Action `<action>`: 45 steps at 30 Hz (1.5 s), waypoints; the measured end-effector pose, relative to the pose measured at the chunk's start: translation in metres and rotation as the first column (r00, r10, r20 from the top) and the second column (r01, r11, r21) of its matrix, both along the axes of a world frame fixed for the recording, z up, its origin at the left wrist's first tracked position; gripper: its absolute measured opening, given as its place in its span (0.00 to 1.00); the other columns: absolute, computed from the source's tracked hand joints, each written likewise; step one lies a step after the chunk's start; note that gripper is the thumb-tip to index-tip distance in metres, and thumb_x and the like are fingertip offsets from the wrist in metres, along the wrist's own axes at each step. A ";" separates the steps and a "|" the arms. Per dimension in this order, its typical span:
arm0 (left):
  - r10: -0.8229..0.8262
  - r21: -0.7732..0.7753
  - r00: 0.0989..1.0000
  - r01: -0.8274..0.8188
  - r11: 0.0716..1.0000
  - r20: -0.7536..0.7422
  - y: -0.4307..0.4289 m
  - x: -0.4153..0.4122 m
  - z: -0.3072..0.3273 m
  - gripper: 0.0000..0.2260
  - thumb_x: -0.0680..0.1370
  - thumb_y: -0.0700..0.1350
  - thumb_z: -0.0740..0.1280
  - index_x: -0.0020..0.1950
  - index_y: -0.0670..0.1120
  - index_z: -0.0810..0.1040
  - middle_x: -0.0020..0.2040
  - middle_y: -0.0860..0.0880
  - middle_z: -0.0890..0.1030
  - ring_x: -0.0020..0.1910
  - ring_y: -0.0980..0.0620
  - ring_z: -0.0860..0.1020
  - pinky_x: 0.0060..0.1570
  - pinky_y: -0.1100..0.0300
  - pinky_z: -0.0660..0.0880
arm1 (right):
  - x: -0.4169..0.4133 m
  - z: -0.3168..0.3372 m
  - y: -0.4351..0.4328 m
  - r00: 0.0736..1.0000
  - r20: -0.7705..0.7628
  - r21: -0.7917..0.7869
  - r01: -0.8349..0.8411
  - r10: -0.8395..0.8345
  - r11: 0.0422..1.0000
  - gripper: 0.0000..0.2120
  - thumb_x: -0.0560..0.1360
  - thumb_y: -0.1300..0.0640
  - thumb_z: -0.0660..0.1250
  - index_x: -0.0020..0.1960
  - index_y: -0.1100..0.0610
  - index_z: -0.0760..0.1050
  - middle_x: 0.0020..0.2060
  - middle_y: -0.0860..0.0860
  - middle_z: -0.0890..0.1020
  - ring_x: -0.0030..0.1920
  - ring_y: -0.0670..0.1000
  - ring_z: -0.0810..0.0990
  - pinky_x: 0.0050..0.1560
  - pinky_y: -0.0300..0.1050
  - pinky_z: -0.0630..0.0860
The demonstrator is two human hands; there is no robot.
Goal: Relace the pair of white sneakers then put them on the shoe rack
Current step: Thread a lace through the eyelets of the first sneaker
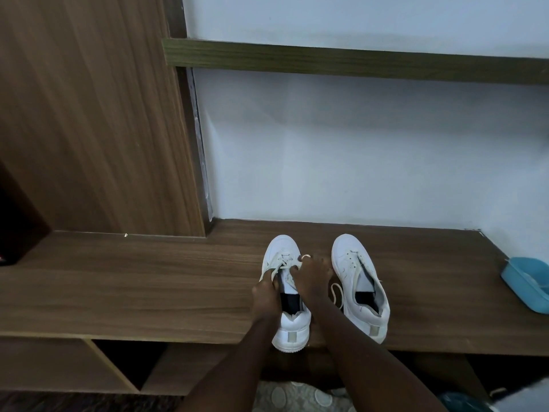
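Two white sneakers stand side by side on the wooden shelf top (148, 281), toes toward the wall. My left hand (266, 295) grips the left side of the left sneaker (292, 328) and pinches a strand of its cream lace (279, 263). My right hand (312, 278) lies over that shoe's tongue with fingers curled on the lace; a ring shows on one finger. The right sneaker (359, 286) stands untouched, its loose lace end (337, 292) looped on the wood between the shoes.
A blue plastic tub (525, 283) sits at the shelf's right end. A tall wooden panel (89, 114) rises at left, a narrow wooden ledge (356, 60) crosses the white wall above. Open cubbies (127, 364) lie under the shelf. A dark object (15, 227) stands far left.
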State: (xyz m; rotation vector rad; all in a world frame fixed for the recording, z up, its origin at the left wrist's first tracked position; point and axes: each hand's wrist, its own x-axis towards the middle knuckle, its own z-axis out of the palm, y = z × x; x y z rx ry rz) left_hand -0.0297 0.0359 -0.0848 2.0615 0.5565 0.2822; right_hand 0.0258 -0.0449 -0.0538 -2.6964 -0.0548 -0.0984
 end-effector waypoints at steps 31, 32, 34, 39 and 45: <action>-0.023 0.087 1.000 0.022 0.996 0.020 0.001 -0.001 -0.001 0.14 0.82 0.44 0.56 0.67 0.46 0.73 0.54 0.41 0.81 0.53 0.42 0.79 0.49 0.54 0.72 | 0.003 -0.006 -0.020 1.000 -0.009 -0.118 0.004 -0.005 0.993 0.12 0.77 0.58 0.59 0.55 0.60 0.77 0.53 0.55 0.80 0.57 0.55 0.76 0.55 0.44 0.72; -0.023 0.076 0.999 0.021 0.997 0.022 0.001 -0.001 -0.001 0.14 0.82 0.44 0.56 0.66 0.46 0.73 0.55 0.41 0.81 0.54 0.42 0.79 0.50 0.54 0.72 | 0.004 -0.006 -0.016 0.999 0.021 -0.112 -0.036 0.039 0.993 0.12 0.77 0.58 0.59 0.55 0.60 0.77 0.53 0.55 0.79 0.56 0.55 0.76 0.55 0.45 0.71; -0.016 0.053 1.000 0.014 0.999 0.026 0.001 -0.002 0.000 0.14 0.82 0.44 0.56 0.66 0.46 0.73 0.55 0.41 0.81 0.54 0.43 0.79 0.51 0.54 0.73 | 0.003 -0.004 -0.007 0.991 0.051 -0.100 -0.117 0.123 0.988 0.13 0.78 0.56 0.58 0.56 0.59 0.77 0.54 0.56 0.79 0.57 0.55 0.76 0.56 0.46 0.71; -0.013 0.056 1.000 0.011 0.998 0.023 0.001 -0.001 -0.001 0.14 0.82 0.43 0.56 0.66 0.45 0.74 0.55 0.42 0.81 0.54 0.44 0.79 0.49 0.58 0.72 | 0.003 -0.005 0.004 0.976 0.037 -0.093 -0.210 0.214 0.973 0.14 0.80 0.57 0.56 0.59 0.60 0.77 0.56 0.57 0.77 0.57 0.55 0.75 0.56 0.45 0.71; -0.005 0.050 1.000 0.004 0.999 0.014 0.001 0.001 0.000 0.14 0.82 0.45 0.56 0.65 0.46 0.74 0.54 0.41 0.81 0.53 0.42 0.79 0.47 0.58 0.70 | 0.001 0.000 -0.001 0.975 0.047 -0.164 -0.206 0.216 0.965 0.13 0.79 0.56 0.58 0.54 0.61 0.77 0.54 0.56 0.79 0.55 0.55 0.77 0.54 0.46 0.71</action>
